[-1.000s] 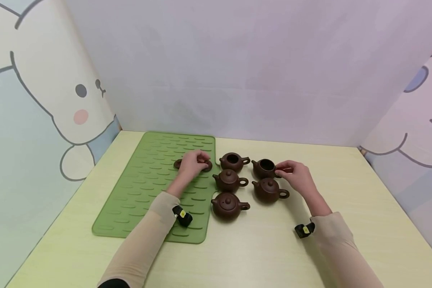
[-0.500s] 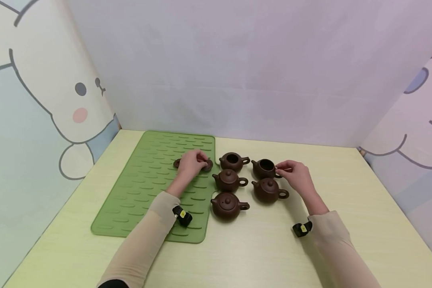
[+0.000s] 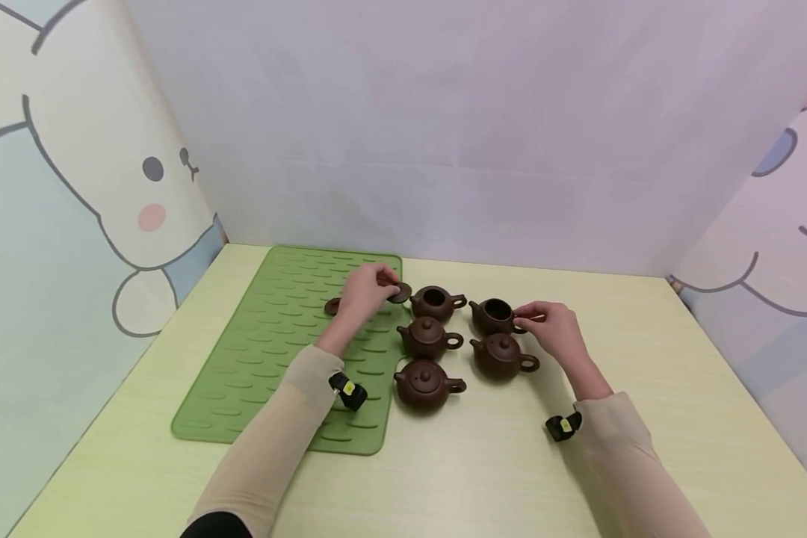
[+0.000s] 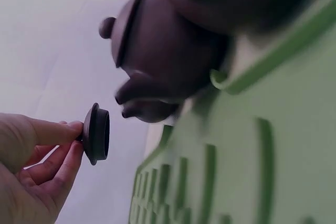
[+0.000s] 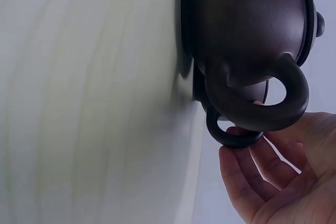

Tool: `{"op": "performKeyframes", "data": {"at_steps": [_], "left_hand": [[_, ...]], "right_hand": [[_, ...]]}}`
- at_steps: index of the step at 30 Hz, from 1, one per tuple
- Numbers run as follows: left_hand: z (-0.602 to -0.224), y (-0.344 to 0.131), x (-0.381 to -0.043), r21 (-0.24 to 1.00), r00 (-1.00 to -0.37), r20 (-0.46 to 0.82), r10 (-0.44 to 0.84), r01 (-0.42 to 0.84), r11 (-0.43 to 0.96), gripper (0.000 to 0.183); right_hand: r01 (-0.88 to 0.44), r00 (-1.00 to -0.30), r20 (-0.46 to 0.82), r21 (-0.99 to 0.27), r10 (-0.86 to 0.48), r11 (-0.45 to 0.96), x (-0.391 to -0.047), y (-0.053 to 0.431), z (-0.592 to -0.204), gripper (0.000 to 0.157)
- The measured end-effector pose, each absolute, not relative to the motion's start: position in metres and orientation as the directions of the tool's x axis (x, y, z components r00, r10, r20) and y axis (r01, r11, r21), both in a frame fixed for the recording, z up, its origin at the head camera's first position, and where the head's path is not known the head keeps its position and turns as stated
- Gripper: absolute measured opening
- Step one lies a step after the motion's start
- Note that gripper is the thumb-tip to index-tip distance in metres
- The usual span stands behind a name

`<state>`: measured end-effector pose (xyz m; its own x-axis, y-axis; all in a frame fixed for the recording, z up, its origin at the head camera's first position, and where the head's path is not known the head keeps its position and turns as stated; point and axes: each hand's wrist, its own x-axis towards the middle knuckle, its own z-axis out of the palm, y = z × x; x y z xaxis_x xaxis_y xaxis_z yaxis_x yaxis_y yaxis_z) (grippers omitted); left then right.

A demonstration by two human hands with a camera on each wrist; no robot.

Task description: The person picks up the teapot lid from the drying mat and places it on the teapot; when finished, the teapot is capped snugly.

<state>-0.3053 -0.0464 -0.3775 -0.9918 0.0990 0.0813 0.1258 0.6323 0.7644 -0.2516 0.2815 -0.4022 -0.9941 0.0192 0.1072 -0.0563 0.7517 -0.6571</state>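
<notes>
Over the edge of the mat (image 3: 242, 388), the left hand (image 3: 366, 290) pinches a lid (image 4: 97, 134); right of the mat, the right hand (image 3: 553, 329) pinches an uncovered pot (image 3: 489, 323) by its handle (image 5: 228, 139).

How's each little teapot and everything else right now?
Back left teapot, open
Middle left teapot, covered
Front left teapot, covered
Back right teapot, open, handle held by right hand
Front right teapot, covered
Lid, held up in left hand
Brown piece, partly hidden
Green mat, flat

Long beige sleeves (image 3: 262, 441), small black wrist cameras (image 3: 358, 398), each with a yellow square (image 3: 349, 388)
</notes>
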Motion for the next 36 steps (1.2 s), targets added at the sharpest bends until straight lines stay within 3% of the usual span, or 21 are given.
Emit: {"op": "performKeyframes", "data": {"at_steps": [18, 36], "left_hand": [[-0.343, 0.013, -0.306, 0.776, -0.952, 0.130, 0.278, 0.272, 0.569, 0.008], [-0.351, 0.072, -0.303, 0.769, -0.918, 0.118, 0.379, 0.326, 0.550, 0.008]], "right_hand": [[-0.061, -0.994, 0.112, -0.649, 0.017, 0.758, -0.255, 0.282, -0.405, 0.020], [-0.076, -0.991, 0.130, -0.652, 0.012, 0.754, -0.259, 0.280, -0.408, 0.019]]}}
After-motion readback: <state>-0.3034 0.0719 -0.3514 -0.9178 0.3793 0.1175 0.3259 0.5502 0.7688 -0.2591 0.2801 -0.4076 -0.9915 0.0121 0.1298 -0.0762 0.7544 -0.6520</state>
